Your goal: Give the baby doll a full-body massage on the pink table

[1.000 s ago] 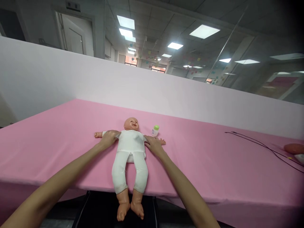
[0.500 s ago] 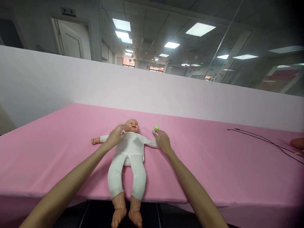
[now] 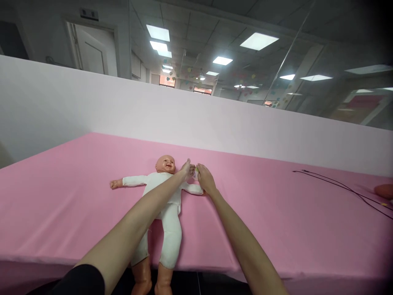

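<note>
A baby doll (image 3: pixel 167 188) in a white suit lies on its back on the pink-covered table, arms out and feet past the front edge. My right hand (image 3: pixel 205 178) is closed round a small bottle (image 3: pixel 195 175) with a pale label and a bit of green at its top; fingers hide much of it. Just left of the bottle is my left hand (image 3: pixel 186 169), thumb raised apart from the fingers, with nothing visible in it. Its fingertips are close to the bottle; contact cannot be made out. My left forearm crosses above the doll's body.
Thin black cables (image 3: pixel 334 180) lie on the right of the pink table cover (image 3: pixel 260 213). A reddish-brown rounded object (image 3: pixel 383 191) is at the right edge. A white low wall (image 3: pixel 196 119) with glass above it runs behind the table.
My left hand has moved right, from beside the doll's head to the bottle. My right hand has turned the bottle and brought it slightly left. The doll appears slightly further left in view.
</note>
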Demonstrator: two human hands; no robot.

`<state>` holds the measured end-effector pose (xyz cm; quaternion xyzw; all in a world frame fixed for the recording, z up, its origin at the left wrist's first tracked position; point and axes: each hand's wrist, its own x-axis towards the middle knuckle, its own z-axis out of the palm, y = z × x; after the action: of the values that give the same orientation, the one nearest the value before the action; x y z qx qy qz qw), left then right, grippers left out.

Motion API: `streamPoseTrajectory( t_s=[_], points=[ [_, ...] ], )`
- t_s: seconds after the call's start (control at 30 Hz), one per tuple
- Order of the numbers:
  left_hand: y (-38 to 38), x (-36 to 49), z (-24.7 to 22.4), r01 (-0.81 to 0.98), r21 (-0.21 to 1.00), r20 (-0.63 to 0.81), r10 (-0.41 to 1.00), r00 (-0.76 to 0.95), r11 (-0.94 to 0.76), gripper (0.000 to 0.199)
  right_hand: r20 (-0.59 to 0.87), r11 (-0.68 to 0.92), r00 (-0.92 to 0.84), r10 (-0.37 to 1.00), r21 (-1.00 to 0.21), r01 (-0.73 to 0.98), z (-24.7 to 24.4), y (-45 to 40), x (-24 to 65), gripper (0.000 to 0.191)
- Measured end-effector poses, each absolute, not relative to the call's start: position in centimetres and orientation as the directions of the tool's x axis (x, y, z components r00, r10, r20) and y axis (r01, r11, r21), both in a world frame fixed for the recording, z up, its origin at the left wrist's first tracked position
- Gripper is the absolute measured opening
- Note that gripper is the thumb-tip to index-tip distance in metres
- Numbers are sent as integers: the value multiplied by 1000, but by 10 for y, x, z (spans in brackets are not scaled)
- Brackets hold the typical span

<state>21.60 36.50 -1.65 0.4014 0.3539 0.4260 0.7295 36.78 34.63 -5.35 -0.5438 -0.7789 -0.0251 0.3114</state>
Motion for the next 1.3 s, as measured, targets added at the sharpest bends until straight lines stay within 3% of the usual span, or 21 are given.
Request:
streamPoseTrajectory(
  t_s=[0.17, 0.3, 0.4, 0.47, 0.57, 0.63, 0.77, 0.83, 0.93, 1.0, 1.13, 1.2, 1.3],
  points=[
    [346, 202, -6, -359, 890, -143, 921, 363, 280, 74, 478, 405, -163, 863, -462, 789, -43, 320, 343, 55],
    [294, 193, 10, -470, 880, 102, 941, 323, 66, 81, 509, 491, -154, 847, -637, 594, -26, 261, 274, 90],
    [237, 179, 18, -531, 847, 194, 952, 236, -40, 82, 677, 675, -232, 698, -516, 528, 2, 227, 234, 100],
    [199, 158, 23, -546, 838, 201, 926, 319, 6, 83, 706, 694, -229, 670, -487, 530, 22, 212, 223, 97],
    [150, 120, 29, -541, 840, 238, 862, 447, 49, 86, 638, 603, -113, 762, -634, 485, 30, 178, 211, 84],
    [122, 105, 25, -574, 819, 286, 874, 392, -10, 88, 616, 580, -74, 784, -685, 441, 18, 138, 195, 80],
    [65, 107, -8, -612, 786, 305, 915, 264, -86, 84, 739, 714, -222, 636, -455, 532, -8, 59, 166, 96],
    [35, 109, -28, -609, 792, 287, 903, 320, -36, 87, 742, 742, -261, 617, -439, 506, -11, 41, 167, 84],
    [2, 98, -44, -663, 746, 264, 883, 388, 69, 95, 696, 661, -129, 707, -585, 470, -20, 30, 176, 71],
    [-7, 89, -43, -723, 688, 267, 905, 332, 63, 95, 663, 610, -73, 745, -634, 476, -37, 16, 173, 69],
    [-4, 90, -40, -751, 658, 254, 923, 289, 55, 86, 689, 617, -93, 719, -570, 543, -65, -25, 150, 73],
    [-9, 98, -51, -768, 628, 235, 909, 344, 128, 83, 722, 637, -102, 684, -523, 567, -59, -31, 151, 76],
    [-29, 100, -74, -790, 570, 210, 890, 405, 225, 77, 710, 620, -79, 700, -548, 562, -41, -20, 168, 71]
  ],
)
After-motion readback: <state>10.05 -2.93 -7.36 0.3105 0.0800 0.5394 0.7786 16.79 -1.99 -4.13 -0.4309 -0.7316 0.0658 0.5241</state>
